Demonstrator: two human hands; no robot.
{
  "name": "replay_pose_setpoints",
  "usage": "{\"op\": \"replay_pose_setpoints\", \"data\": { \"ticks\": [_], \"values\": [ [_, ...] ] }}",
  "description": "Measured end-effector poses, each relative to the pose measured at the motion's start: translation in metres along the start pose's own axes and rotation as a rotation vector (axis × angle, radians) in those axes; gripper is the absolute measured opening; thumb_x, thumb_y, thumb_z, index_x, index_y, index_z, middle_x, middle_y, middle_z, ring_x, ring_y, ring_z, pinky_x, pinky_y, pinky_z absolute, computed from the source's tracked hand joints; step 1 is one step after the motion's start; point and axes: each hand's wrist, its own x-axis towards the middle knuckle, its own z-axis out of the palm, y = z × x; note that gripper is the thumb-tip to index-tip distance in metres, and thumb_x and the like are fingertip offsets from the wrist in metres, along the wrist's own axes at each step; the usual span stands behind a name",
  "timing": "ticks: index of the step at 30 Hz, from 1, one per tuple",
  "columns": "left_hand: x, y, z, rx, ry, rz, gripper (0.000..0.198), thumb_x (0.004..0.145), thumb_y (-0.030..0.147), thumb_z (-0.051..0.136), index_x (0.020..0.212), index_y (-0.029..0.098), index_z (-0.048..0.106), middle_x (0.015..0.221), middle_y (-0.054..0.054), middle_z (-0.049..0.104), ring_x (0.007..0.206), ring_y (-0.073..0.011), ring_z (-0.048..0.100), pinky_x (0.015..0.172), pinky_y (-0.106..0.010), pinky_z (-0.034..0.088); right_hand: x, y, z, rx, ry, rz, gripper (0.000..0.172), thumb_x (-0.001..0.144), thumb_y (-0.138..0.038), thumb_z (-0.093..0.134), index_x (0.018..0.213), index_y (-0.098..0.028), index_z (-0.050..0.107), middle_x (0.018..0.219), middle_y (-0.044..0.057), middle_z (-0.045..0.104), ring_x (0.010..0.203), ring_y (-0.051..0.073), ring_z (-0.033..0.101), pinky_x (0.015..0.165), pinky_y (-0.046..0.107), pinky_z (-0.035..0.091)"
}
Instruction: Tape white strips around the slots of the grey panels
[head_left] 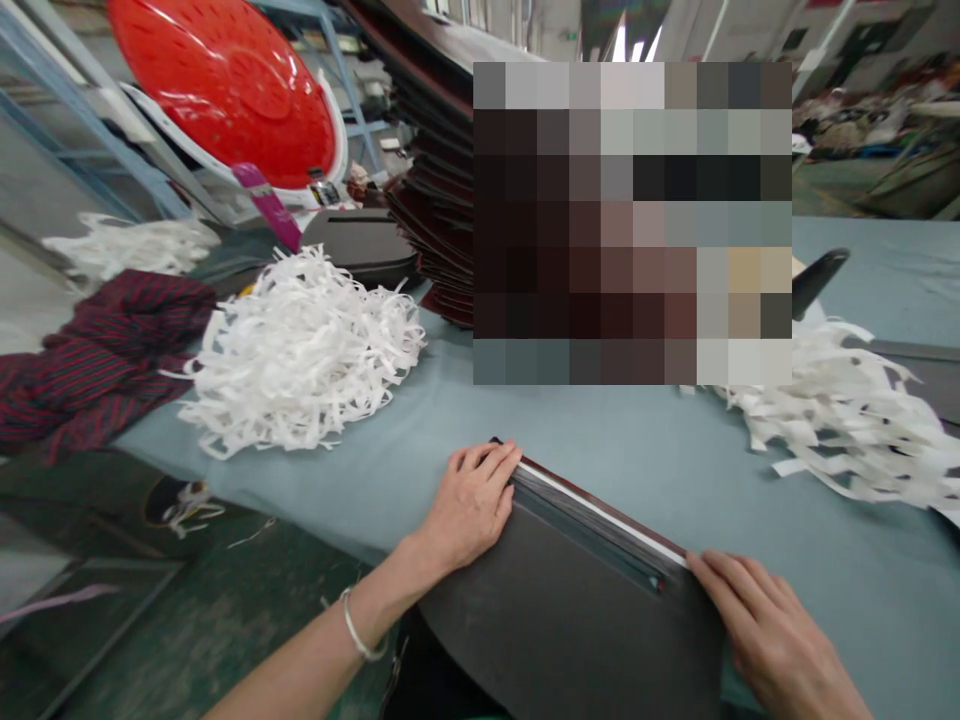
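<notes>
- Panel of dark material (592, 620) is laid across the near edge of the tabletop (450, 405).
- Its far edge is covered at one end by the left hand (472, 500), at the other by the right hand (780, 620).
- Fingers (491, 458) lie close together; pinching cannot be told.

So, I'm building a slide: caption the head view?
Left hand and right hand at one edge of a dark panel, white strips heaped beyond.

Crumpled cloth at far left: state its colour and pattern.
The crumpled cloth is dark with red stripes; see the head view.
</notes>
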Motion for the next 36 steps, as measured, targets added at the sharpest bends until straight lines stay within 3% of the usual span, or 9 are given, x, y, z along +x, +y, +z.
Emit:
{"op": "replay_pose_setpoints", "data": {
  "ticks": [4,8,12,15,18,21,25,32,36],
  "values": [
    [0.000,0.001,0.002,0.056,0.011,0.024,0.043,0.092,0.019,0.040,0.134,0.028,0.044,0.139,-0.004,0.048,0.123,-0.0263,0.043,0.099,-0.047,0.037,0.041,-0.004,-0.004,0.056,-0.010,0.169,0.025,0.081,-0.002,0.042,0.085,-0.017,0.062,0.094,0.010,0.060,0.091,0.025,0.050,0.072,0.037,0.042],
    [0.000,0.002,0.009,0.133,0.012,0.117,0.044,0.090,0.013,0.040,0.132,0.021,0.046,0.135,-0.007,0.051,0.128,-0.0271,0.039,0.105,-0.046,0.035,0.123,-0.054,0.014,0.093,0.062,0.173,0.039,0.081,0.002,0.039,0.113,-0.012,0.058,0.105,0.012,0.061,0.094,0.024,0.050,0.077,0.035,0.044],
    [0.000,0.004,0.014,0.194,-0.018,0.208,0.043,0.090,0.010,0.038,0.132,0.011,0.044,0.130,-0.012,0.054,0.122,-0.0244,0.048,0.104,-0.037,0.039,0.169,-0.103,0.034,0.029,-0.015,0.160,0.030,0.084,-0.005,0.044,0.107,-0.011,0.061,0.096,0.011,0.061,0.085,0.024,0.051,0.074,0.037,0.046],
    [-0.001,0.009,0.016,0.282,-0.020,0.191,0.045,0.088,0.008,0.038,0.133,0.009,0.043,0.130,-0.015,0.054,0.122,-0.0276,0.049,0.102,-0.039,0.042,0.160,-0.107,0.034,-0.018,-0.043,0.180,0.025,0.083,-0.007,0.047,0.103,-0.011,0.063,0.091,0.010,0.061,0.083,0.025,0.051,0.073,0.038,0.046],
    [-0.001,0.016,0.018,0.352,-0.021,0.146,0.046,0.088,0.006,0.037,0.133,0.008,0.042,0.132,-0.018,0.052,0.123,-0.0296,0.048,0.098,-0.041,0.044,0.127,-0.094,0.022,-0.056,-0.049,0.187,0.026,0.081,-0.005,0.049,0.102,-0.009,0.064,0.092,0.011,0.061,0.084,0.025,0.052,0.074,0.037,0.047],
    [-0.003,0.021,0.016,0.370,-0.030,0.123,0.046,0.088,0.007,0.036,0.134,0.009,0.042,0.132,-0.017,0.052,0.123,-0.0281,0.049,0.099,-0.040,0.044,0.089,-0.081,0.013,-0.105,0.014,0.173,0.032,0.079,-0.002,0.047,0.107,-0.008,0.062,0.099,0.013,0.062,0.090,0.026,0.053,0.077,0.038,0.048],
    [-0.002,0.020,0.013,0.355,-0.030,0.112,0.042,0.091,0.012,0.034,0.133,0.009,0.042,0.132,-0.013,0.053,0.124,-0.0246,0.047,0.101,-0.038,0.042,0.064,-0.065,0.024,-0.131,0.096,0.099,0.037,0.077,0.002,0.044,0.109,-0.008,0.061,0.105,0.016,0.061,0.098,0.028,0.053,0.080,0.040,0.047],
    [0.008,-0.005,0.006,0.232,0.044,0.004,0.041,0.092,0.014,0.034,0.131,0.009,0.043,0.132,-0.012,0.052,0.124,-0.0243,0.045,0.102,-0.038,0.038,0.107,-0.036,0.040,-0.102,0.177,-0.040,0.035,0.076,-0.001,0.043,0.102,-0.011,0.064,0.102,0.015,0.062,0.094,0.027,0.055,0.075,0.039,0.046],
    [0.011,-0.030,-0.003,-0.038,0.110,0.000,0.032,0.091,0.013,0.039,0.118,0.018,0.054,0.117,-0.006,0.061,0.109,-0.0187,0.053,0.097,-0.034,0.041,0.142,-0.024,0.044,0.022,0.186,-0.036,0.020,0.080,-0.014,0.044,0.073,-0.020,0.062,0.081,0.008,0.061,0.076,0.023,0.054,0.064,0.037,0.042]
  ]
}}
